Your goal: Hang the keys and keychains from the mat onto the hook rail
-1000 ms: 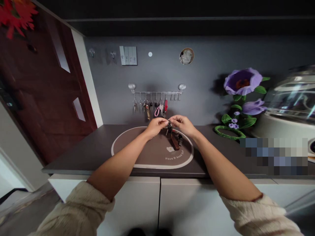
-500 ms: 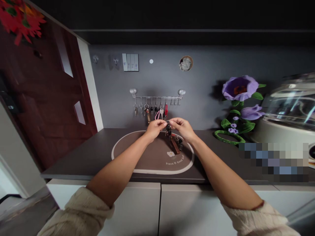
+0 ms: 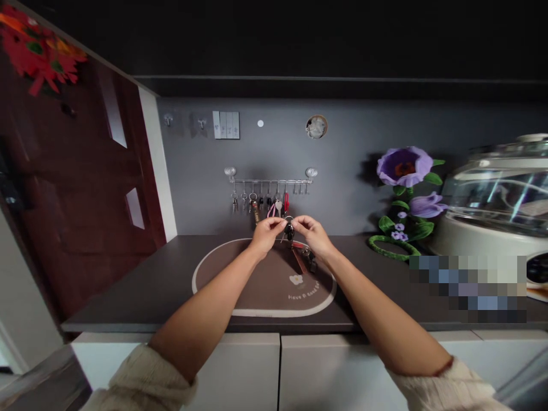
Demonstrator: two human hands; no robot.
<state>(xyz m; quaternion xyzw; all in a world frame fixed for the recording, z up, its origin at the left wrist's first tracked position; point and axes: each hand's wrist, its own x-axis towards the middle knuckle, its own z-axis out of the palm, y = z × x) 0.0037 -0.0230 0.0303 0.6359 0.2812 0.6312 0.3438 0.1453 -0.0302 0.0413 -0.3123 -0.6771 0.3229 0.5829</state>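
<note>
My left hand (image 3: 269, 233) and my right hand (image 3: 312, 229) face each other above the mat. Each pinches a side of a thin metal key ring (image 3: 289, 217). Dark keys (image 3: 290, 230) dangle from this ring between my fingers. Just below lies a brown strap (image 3: 299, 261) on the mat, with more keys (image 3: 312, 261) and a bit of red beside it. Whether that strap hangs from the same ring I cannot tell. Behind my hands, a clear hook rail (image 3: 272, 182) on the wall bears several key sets, among them a brown tag (image 3: 256, 212) and a red clip (image 3: 286, 201).
An oval brown mat (image 3: 240, 285) lies on the dark counter (image 3: 141, 279). To the right stand a purple fabric flower (image 3: 405, 165) with a green base and a white appliance (image 3: 471, 228) with a clear lid. A dark shelf (image 3: 274, 45) overhangs the counter.
The whole view has tilted up a little, so everything sits lower in it. Both hands keep their pinch on the key ring, and the keys under it have swung slightly.
</note>
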